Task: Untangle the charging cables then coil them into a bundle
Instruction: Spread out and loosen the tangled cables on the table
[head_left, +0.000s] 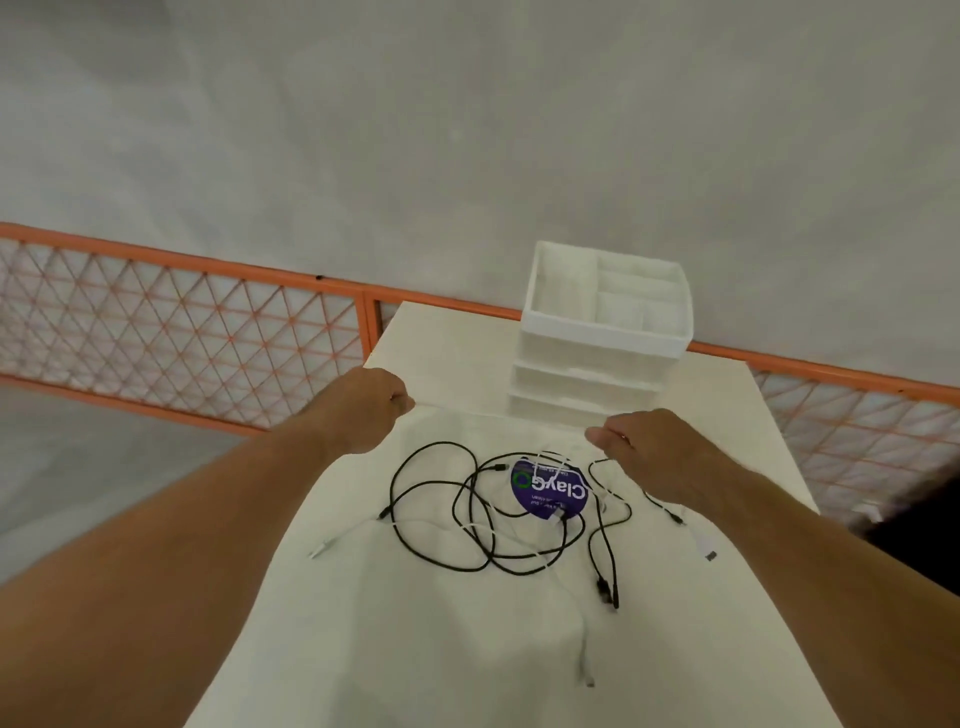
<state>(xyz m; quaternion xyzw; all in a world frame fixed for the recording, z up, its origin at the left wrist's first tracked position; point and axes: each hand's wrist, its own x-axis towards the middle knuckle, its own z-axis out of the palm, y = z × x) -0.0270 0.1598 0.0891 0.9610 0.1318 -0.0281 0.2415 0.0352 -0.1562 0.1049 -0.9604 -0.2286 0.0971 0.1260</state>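
Observation:
A tangle of black charging cables (605, 587) and thin white charging cables (332, 540) lies on a white cloth (415, 649) spread over the table. A round purple label (558, 493) shows under the loops. My left hand (371, 408) is beyond the tangle on the left, fingers curled and pinching the cloth's far edge. My right hand (644, 449) pinches the same edge on the right. Neither hand touches a cable. Cable ends stick out to the left, the right and toward me.
A white plastic drawer organizer (602, 332) with an open top tray stands on the white table (447, 338) just behind the hands. An orange mesh fence (182, 338) runs behind the table. The table drops off on both sides.

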